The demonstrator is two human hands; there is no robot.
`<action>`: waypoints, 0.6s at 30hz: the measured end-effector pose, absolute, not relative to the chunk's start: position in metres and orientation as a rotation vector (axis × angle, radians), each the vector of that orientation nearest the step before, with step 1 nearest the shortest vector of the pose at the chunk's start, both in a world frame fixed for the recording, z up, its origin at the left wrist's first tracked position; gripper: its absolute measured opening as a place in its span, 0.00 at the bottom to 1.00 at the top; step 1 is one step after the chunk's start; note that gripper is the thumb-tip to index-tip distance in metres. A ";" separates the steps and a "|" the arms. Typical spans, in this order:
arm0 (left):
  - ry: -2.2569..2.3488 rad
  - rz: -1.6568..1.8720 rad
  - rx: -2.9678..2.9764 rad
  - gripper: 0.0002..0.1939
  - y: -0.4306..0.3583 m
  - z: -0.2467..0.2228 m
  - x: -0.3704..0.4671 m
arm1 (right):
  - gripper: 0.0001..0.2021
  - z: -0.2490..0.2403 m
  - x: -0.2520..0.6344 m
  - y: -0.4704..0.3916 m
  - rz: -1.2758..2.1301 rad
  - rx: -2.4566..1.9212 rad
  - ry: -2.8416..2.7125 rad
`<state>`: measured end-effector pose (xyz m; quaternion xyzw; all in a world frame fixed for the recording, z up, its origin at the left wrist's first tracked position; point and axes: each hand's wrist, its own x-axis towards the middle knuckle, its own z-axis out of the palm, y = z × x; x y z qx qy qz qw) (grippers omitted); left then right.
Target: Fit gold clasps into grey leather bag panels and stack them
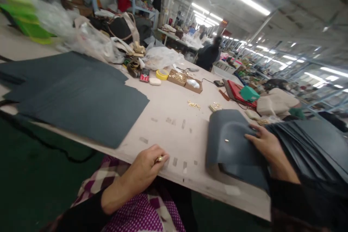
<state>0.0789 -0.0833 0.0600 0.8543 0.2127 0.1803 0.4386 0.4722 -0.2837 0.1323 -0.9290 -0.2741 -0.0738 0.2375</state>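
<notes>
My left hand (pixel 150 163) is closed near the table's front edge, with a small gold-coloured metal piece (pixel 159 158) pinched between thumb and forefinger. On the right, my right hand (pixel 263 139) grips a dark grey leather-like sheet (pixel 231 152) by its edge, thumb on top. This sheet curls over on itself, and a small gold fitting (pixel 226 140) shows on its face. Just beyond it lie a scatter of small gold fittings (pixel 194 104) and a small clear pack of gold pieces (pixel 215 107).
Dark grey sheets (pixel 81 98) are spread at the left, and a fanned stack (pixel 307 148) lies at the right. Farther back are a box of gold parts (pixel 177 77), yellow tape (pixel 162 74), a red phone (pixel 144 75) and plastic bags (pixel 163 58). A person (pixel 208 54) is in the background.
</notes>
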 end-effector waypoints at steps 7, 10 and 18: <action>0.624 0.346 2.090 0.16 -0.080 0.058 0.076 | 0.19 0.129 0.446 -0.304 -0.309 -2.710 -0.745; 0.665 0.320 1.980 0.13 -0.078 0.061 0.076 | 0.17 0.107 0.366 -0.252 0.125 -2.226 -1.060; 0.744 0.325 2.264 0.11 -0.073 0.061 0.063 | 0.09 0.096 0.221 -0.157 0.564 -1.649 -1.711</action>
